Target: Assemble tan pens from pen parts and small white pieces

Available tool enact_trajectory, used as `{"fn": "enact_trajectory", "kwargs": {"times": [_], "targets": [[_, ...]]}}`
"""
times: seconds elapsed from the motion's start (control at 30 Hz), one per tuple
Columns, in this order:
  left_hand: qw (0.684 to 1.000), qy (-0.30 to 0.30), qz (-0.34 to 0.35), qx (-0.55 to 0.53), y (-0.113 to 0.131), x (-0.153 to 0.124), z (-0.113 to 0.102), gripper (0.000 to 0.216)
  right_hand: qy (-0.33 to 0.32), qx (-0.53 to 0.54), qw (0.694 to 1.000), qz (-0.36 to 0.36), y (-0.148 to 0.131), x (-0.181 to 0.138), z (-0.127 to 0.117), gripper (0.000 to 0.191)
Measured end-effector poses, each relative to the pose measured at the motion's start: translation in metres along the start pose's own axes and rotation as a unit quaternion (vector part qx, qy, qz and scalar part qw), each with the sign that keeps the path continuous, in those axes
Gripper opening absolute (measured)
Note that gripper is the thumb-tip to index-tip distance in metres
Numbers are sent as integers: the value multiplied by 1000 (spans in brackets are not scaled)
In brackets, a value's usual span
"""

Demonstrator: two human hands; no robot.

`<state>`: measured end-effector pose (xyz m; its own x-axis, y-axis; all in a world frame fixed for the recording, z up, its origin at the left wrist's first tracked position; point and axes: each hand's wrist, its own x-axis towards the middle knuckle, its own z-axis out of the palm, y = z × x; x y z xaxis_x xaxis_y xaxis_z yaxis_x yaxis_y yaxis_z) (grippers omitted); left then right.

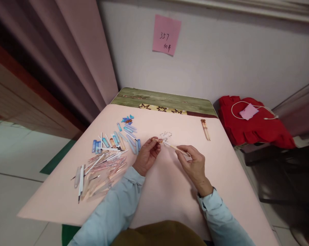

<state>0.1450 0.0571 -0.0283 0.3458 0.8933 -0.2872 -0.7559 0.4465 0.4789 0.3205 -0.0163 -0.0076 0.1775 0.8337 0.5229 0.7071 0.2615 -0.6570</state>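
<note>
My left hand (149, 154) pinches a small brown and tan pen part (157, 140) between thumb and fingers. In my right hand (194, 162) is a cream pen barrel (181, 149), with a thin white refill (167, 144) sticking out of its left end. The refill's end meets the brown part over the table; I cannot tell whether it is inside. Just beyond my left fingers lie several small clear pieces (166, 135). Left of that hand are blue pen parts (130, 133) and a loose pile of pale pink and clear barrels and white refills (105, 171).
Two cream pens with brown tops (205, 130) lie together at the table's right. Small blue and brown toppers (128, 119) sit at the back left. A red cloth (257, 128) with a white cable is beyond the table's right edge. A wall with a pink note (166, 35) stands behind.
</note>
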Motion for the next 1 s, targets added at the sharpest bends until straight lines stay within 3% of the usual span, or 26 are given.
{"fn": "enact_trajectory", "kwargs": {"times": [0.53, 0.8, 1.0], "targets": [[997, -7, 65, 29, -1, 2, -2, 27, -23, 28, 999, 18, -5, 17, 9, 13], [995, 13, 95, -15, 5, 9, -12, 19, 53, 137, 985, 93, -17, 15, 49, 17], [995, 16, 94, -32, 4, 10, -11, 14, 78, 156, 982, 78, -16, 7, 56, 16]]}}
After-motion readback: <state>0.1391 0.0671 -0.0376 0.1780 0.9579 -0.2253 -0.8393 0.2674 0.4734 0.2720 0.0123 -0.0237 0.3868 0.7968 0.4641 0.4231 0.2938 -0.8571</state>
